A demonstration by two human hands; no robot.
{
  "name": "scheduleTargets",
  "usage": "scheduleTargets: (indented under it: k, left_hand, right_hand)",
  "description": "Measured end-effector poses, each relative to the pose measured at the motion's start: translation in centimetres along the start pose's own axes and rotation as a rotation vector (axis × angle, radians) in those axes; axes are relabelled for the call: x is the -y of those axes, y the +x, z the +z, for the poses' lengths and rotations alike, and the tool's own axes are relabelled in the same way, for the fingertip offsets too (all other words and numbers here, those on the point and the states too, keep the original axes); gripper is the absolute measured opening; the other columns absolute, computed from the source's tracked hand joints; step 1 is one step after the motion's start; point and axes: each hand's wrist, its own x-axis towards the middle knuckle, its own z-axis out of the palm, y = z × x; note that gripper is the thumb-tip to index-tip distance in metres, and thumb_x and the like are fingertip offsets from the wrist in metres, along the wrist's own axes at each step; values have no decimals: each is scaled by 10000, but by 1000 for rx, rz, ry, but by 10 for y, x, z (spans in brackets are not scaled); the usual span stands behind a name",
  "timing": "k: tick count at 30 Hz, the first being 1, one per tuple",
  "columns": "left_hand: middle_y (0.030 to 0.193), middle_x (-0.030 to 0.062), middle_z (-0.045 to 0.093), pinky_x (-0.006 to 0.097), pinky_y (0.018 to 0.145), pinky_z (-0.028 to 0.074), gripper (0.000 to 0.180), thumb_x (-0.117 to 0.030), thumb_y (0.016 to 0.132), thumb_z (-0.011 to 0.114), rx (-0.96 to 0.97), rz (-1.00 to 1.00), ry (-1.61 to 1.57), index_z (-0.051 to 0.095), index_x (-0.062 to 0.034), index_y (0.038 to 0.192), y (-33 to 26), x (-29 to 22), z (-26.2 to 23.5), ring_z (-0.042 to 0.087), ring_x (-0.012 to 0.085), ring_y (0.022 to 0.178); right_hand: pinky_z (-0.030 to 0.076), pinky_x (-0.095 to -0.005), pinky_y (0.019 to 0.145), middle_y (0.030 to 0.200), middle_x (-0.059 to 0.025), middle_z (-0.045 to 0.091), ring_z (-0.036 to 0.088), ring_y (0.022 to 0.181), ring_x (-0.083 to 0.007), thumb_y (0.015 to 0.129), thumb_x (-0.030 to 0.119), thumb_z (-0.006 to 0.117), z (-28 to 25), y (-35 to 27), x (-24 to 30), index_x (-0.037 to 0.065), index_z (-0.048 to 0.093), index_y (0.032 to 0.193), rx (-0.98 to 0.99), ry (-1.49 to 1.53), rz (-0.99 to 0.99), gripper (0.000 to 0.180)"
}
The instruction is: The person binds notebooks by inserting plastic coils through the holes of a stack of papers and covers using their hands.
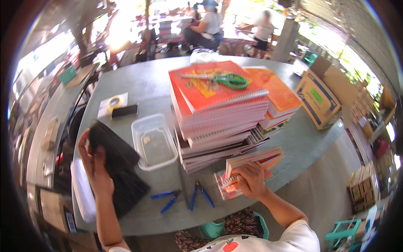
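My left hand [100, 170] grips the edge of a black, floppy, sheet-like thing [119, 168], perhaps a plastic bag; blur hides its exact kind. My right hand [252, 178] is closed on a small spiral notebook [235, 168] with an orange cover, standing on edge near the table's front. More small colourful notebooks [226, 194] lie under it. Between my hands lie two blue-handled pliers, one pair [170, 197] at the left and one pair [201, 196] at the right. A tall stack of spiral notebooks [222, 122] with orange covers rises beyond, with green-handled scissors [231, 80] on top.
A clear plastic tub [135, 147] with small bits inside stands left of the stack. Behind it are a black phone [124, 111] and a tape roll [114, 102]. More orange notebooks [275, 90] and an open cardboard box [319, 98] stand right. People [208, 25] sit far off.
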Motion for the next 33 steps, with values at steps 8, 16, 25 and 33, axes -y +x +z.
scheduleTargets:
  k: [8,16,25,33]
  left_hand:
    - [941,127,573,369,692,476,334,-33,761,613,769,36,456,568,-39,1091,-218,-16,145,558,279,793]
    - [826,111,584,333,661,494,316,-17,704,651,413,359,812,636,-75,1014,-215,-13,171,585,250,798]
    - [916,86,638,355,757,466,253,-23,706,662,323,483,843,655,-65,955,-202,-21,189,569,249,869]
    - [889,73,628,330,745,474,254,-52,699,678,721,479,712,649,-57,951,-206,-1,186,571,238,834]
  right_hand:
    - [448,-403,731,844,-100,620,582,834,-323,793,209,610,-34,-17,-9,53,605,939,208,107,-16,213]
    - [515,-320,618,837,-90,660,648,734,-197,776,158,678,-89,-58,-98,20,647,913,267,537,407,197]
    - [496,-227,582,810,-48,662,609,698,-97,716,67,746,-42,-90,-121,-1,673,913,17,1164,619,221]
    - [479,-231,551,776,-52,664,595,632,-105,709,74,748,-46,-87,-120,7,681,880,-20,1163,586,195]
